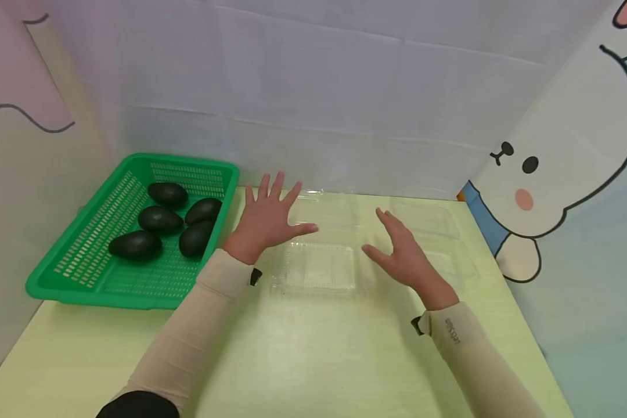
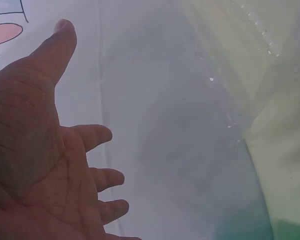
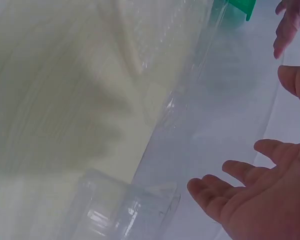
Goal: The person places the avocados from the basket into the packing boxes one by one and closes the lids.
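Observation:
My left hand [image 1: 265,223], fingers spread and straight, is held up between the green basket and a clear plastic clamshell box [image 1: 321,267] with its lid folded back. Nothing is in its palm, which shows bare in the left wrist view. To the right of that box my right hand [image 1: 404,255] hovers with its thumb apart from its fingers, also holding nothing. Beside it lies a second clear plastic box [image 1: 423,217], partly hidden behind the hand. In the right wrist view a clear box [image 3: 110,210] appears below the relaxed fingers [image 3: 205,197].
A green plastic basket [image 1: 104,299] stands at the left of the pale wooden table [image 1: 313,360], with several dark avocados [image 1: 136,245] in it. A white cloth [image 1: 313,87] hangs along the back edge, and a cartoon-printed sheet [image 1: 580,261] hangs at the right.

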The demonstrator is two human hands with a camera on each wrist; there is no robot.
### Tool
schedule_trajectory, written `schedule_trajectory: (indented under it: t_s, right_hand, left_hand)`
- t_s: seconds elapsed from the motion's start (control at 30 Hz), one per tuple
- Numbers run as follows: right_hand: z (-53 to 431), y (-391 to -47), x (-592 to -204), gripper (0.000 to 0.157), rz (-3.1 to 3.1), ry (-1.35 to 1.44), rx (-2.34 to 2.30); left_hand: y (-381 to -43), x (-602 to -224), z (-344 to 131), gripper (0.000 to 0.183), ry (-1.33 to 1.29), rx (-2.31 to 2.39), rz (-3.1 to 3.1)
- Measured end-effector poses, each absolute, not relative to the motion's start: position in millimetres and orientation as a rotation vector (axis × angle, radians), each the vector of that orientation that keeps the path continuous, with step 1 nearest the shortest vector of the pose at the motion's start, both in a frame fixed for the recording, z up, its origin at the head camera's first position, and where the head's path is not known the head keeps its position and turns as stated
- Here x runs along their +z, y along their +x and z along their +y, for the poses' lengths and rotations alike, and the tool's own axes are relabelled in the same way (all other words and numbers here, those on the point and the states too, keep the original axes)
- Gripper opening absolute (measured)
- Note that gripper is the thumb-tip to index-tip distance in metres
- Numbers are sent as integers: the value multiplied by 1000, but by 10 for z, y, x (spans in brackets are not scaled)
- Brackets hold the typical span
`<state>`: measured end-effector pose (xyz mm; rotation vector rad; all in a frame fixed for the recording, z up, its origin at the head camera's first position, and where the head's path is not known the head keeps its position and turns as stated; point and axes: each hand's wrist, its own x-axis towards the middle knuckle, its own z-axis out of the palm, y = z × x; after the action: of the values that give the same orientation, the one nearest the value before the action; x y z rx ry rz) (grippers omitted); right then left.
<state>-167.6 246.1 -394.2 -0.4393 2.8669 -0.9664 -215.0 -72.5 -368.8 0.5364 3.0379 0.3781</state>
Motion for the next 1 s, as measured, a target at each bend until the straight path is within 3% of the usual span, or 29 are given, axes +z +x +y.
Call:
schedule_trajectory:
  t_s: [0.47,1.0]
  right_hand:
    - [2345,-1635,-4132,80,2644,-350,-1236]
    - [2351,-1596,-4252,81,2624,-338,-1239]
  left_hand:
    - [-2093,-3122,-1042,104,441,409,3027]
    - [-2065,-3007,-1548,107,368,274,3016]
